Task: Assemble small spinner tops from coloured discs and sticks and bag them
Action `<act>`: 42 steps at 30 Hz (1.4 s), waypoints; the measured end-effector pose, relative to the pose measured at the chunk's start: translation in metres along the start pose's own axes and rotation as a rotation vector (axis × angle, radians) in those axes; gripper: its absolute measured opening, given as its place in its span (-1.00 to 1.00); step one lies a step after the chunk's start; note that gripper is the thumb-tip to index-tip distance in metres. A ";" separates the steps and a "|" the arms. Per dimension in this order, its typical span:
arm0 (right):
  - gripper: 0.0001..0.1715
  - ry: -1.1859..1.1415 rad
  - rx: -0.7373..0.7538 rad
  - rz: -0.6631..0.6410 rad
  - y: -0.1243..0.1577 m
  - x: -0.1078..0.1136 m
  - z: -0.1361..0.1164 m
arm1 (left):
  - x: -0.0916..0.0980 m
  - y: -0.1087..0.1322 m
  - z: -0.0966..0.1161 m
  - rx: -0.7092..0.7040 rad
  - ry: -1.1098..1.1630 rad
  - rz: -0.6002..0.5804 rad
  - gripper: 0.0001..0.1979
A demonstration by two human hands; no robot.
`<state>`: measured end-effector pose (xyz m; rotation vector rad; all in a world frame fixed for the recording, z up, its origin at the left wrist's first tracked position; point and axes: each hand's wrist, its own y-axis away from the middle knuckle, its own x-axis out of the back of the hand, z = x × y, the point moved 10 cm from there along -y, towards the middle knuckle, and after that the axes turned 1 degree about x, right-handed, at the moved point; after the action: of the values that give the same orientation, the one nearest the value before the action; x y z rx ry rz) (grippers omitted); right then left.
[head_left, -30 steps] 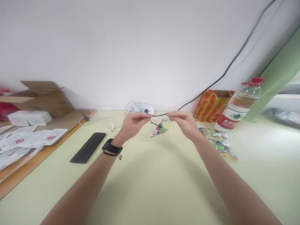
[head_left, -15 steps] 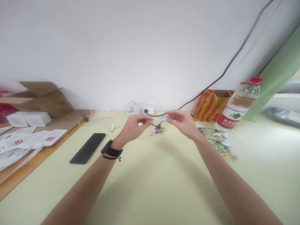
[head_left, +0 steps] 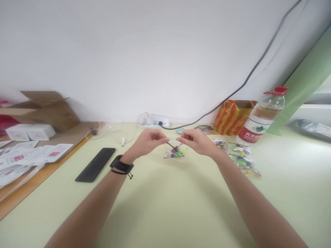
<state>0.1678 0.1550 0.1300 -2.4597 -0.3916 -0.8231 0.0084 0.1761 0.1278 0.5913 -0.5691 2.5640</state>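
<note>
My left hand (head_left: 152, 140) pinches the upper end of a thin black stick (head_left: 171, 145), which slants down to a small dark round part. Facing it, my right hand (head_left: 192, 139) has its fingertips pinched at a thin red piece (head_left: 180, 144). Below and between the hands, a small bundle of colourful pieces in clear plastic (head_left: 173, 154) hangs over or rests on the table; which of the two is unclear. More colourful bagged pieces (head_left: 243, 160) lie to the right of my right hand.
A black flat case (head_left: 95, 164) lies at left, near papers (head_left: 38, 155) and a cardboard box (head_left: 55, 110). A power strip (head_left: 154, 124) sits by the wall. At right stand a striped bag (head_left: 227, 119) and a water bottle (head_left: 262, 120).
Both hands have moved down slightly. My right fingers, apart before, have closed at the red piece, and the bundle hangs or sits a little lower in view.
</note>
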 end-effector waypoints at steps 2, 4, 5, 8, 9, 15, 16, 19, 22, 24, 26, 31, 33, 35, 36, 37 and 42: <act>-0.49 -0.045 -0.024 -0.026 0.001 0.002 0.002 | -0.001 0.000 -0.005 0.026 0.060 -0.013 -0.71; -0.49 -0.093 -0.034 -0.051 0.002 0.003 0.002 | -0.001 -0.001 -0.007 0.029 0.100 -0.011 -0.71; -0.49 -0.112 -0.034 -0.066 0.002 0.003 0.002 | -0.001 -0.001 -0.007 0.023 0.108 -0.009 -0.70; -0.50 -0.098 -0.026 -0.096 0.003 0.003 0.002 | -0.002 -0.001 -0.007 0.008 0.097 -0.022 -0.70; -0.51 -0.070 -0.023 -0.096 0.003 0.003 0.003 | -0.003 -0.001 -0.008 0.007 0.084 -0.032 -0.70; -0.45 0.096 -0.051 -0.068 0.003 0.002 0.016 | -0.007 -0.002 -0.012 -0.048 -0.153 -0.035 -0.66; -0.46 0.110 -0.061 -0.067 0.002 0.002 0.020 | -0.009 -0.002 -0.014 -0.053 -0.182 -0.045 -0.66; -0.54 0.198 -0.075 -0.029 0.002 0.009 0.031 | -0.005 -0.002 -0.025 -0.047 -0.278 -0.047 -0.70; -0.59 0.446 -0.093 0.094 0.004 0.029 0.041 | 0.013 -0.002 -0.038 -0.016 -0.412 0.020 -0.71; -0.62 0.663 -0.110 0.164 0.007 0.040 0.045 | 0.026 -0.001 -0.048 0.026 -0.453 0.050 -0.72; -0.72 0.797 -0.106 0.132 0.007 0.035 0.046 | 0.035 0.000 -0.056 0.066 -0.459 0.059 -0.73; -0.82 0.716 -0.124 -0.150 0.008 -0.019 0.050 | 0.038 0.002 -0.066 0.118 -0.430 0.019 -0.72; -0.81 0.664 -0.130 -0.190 0.010 -0.035 0.045 | 0.037 0.002 -0.067 0.136 -0.434 0.006 -0.72; -0.76 0.596 -0.145 -0.237 0.013 -0.048 0.040 | 0.040 0.003 -0.066 0.152 -0.448 0.010 -0.71; -0.74 0.562 -0.157 -0.266 0.016 -0.053 0.039 | 0.042 0.005 -0.066 0.159 -0.457 0.014 -0.70; -0.72 0.534 -0.165 -0.295 0.020 -0.059 0.038 | 0.044 0.007 -0.066 0.166 -0.469 0.013 -0.68; -0.62 0.503 -0.081 -0.281 0.049 -0.069 0.034 | 0.068 0.041 -0.078 0.255 -0.620 0.032 -0.56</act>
<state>0.1510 0.1262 0.0458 -2.1860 -0.5249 -1.5528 -0.0909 0.2021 0.0856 1.5003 -0.4407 2.4766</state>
